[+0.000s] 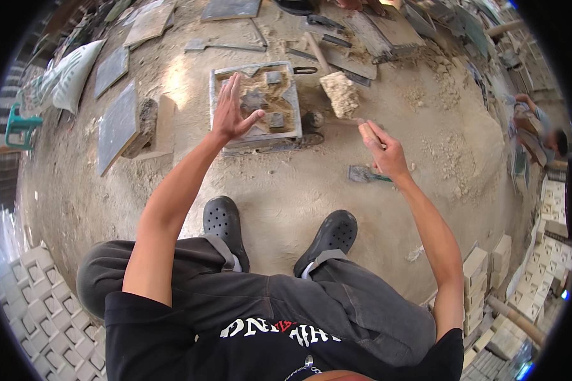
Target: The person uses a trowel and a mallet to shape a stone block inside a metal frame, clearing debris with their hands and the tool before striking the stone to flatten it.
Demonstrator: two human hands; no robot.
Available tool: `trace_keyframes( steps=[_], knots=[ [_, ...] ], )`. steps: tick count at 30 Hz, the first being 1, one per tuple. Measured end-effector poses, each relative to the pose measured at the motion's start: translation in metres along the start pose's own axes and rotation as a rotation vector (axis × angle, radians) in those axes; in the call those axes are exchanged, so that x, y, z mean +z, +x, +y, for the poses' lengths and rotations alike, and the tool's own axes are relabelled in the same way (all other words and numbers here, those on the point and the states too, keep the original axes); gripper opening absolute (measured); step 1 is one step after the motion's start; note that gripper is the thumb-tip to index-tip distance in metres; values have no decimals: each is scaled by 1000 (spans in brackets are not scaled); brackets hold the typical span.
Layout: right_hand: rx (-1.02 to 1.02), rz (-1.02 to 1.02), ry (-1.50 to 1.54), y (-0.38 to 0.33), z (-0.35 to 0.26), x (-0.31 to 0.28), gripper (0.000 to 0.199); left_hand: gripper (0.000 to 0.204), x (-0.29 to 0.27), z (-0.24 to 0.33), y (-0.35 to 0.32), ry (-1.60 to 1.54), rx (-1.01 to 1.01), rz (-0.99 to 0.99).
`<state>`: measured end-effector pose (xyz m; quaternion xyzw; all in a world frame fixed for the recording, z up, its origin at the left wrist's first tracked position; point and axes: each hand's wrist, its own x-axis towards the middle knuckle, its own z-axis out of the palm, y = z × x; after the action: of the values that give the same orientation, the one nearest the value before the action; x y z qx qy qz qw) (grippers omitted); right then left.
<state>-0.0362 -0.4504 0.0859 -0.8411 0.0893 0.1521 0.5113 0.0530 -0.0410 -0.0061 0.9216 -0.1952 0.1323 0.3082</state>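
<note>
Down on the sandy floor [286,190] sits the square metal mould [255,101], straight ahead of the person's two black clogs, its patterned cells partly packed with damp sandy mix. The left hand [232,114] is spread wide open, fingers fanned, palm hovering at the mould's near-left edge, seemingly to steady the frame or press the fill. Over to the right, the right hand [378,149] is closed tight around a trowel handle [362,124], and the blade carries a heaped clod of mix [340,94] held level just beside the mould's right edge, close enough to tip in without spilling. A second trowel [362,173] lies flat on the floor below that hand, within easy reach. Grey slabs [117,124] lean and lie to the left, a white sack [67,79] beyond them. Loose mix is piled at right [454,152], handy for scooping. Finished patterned blocks [38,298] stack at lower left, pale ones [489,267] at lower right. Another person [534,130] crouches at far right.
</note>
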Motion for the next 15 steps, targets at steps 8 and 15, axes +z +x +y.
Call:
trace_keyframes(
  steps=[8,15],
  knots=[
    [-603,-10,-405,57,-45,94,48,73,-6,-12,5,-205,-172,226],
    [-604,-49,-728,43,-87,117,42,55,-5,-13,4,-304,-224,158]
  ],
)
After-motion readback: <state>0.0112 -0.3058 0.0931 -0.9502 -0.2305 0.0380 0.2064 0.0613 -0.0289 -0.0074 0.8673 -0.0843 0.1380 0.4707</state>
